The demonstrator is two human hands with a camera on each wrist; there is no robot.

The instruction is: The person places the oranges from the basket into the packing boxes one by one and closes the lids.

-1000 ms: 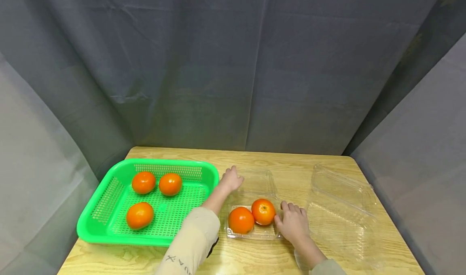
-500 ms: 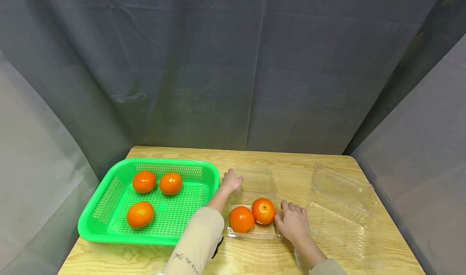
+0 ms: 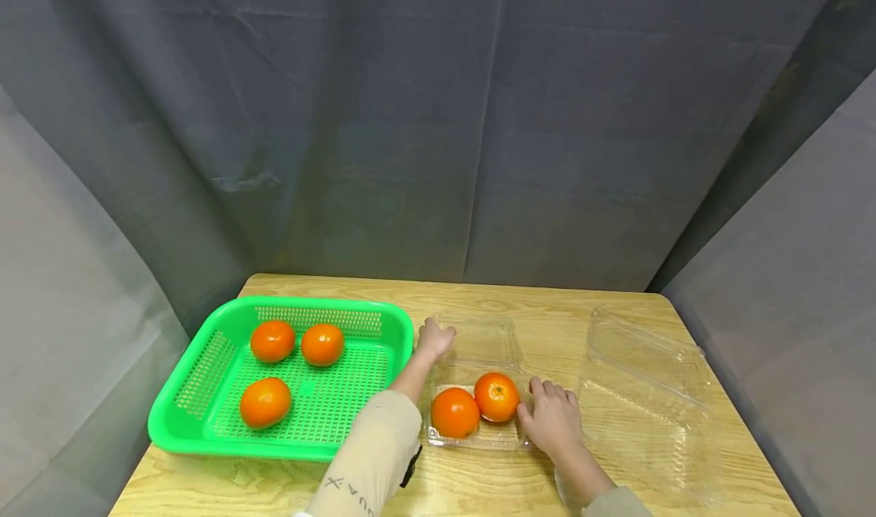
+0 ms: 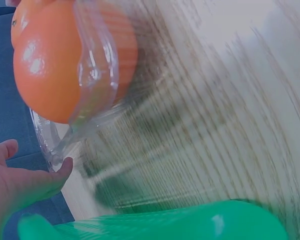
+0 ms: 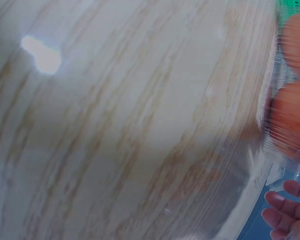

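Two oranges, one at the left (image 3: pixel 455 413) and one behind it to the right (image 3: pixel 496 397), sit in the base of a clear plastic clamshell box (image 3: pixel 479 444). Its lid (image 3: pixel 482 340) lies folded back, away from me. At the lid's left edge is my left hand (image 3: pixel 435 340), its thumb reaching over toward the plastic. The left wrist view has the left hand (image 4: pixel 27 187) with a fingertip right at the clear edge. My right hand (image 3: pixel 550 418) rests beside the box's right wall, fingers loosely extended; in the right wrist view the right hand's fingers (image 5: pixel 285 210) are spread by the plastic.
To the left stands a green perforated basket (image 3: pixel 233 448) with three oranges (image 3: pixel 265 403) in it. Another clear clamshell container (image 3: pixel 643 403) lies opened on the right side of the wooden table (image 3: pixel 472 486). Grey curtains (image 3: pixel 383 122) surround the table.
My left hand has shifted slightly along the lid's left edge, its fingers lower than before, and the left sleeve has moved right. The right hand and the oranges stay in place.
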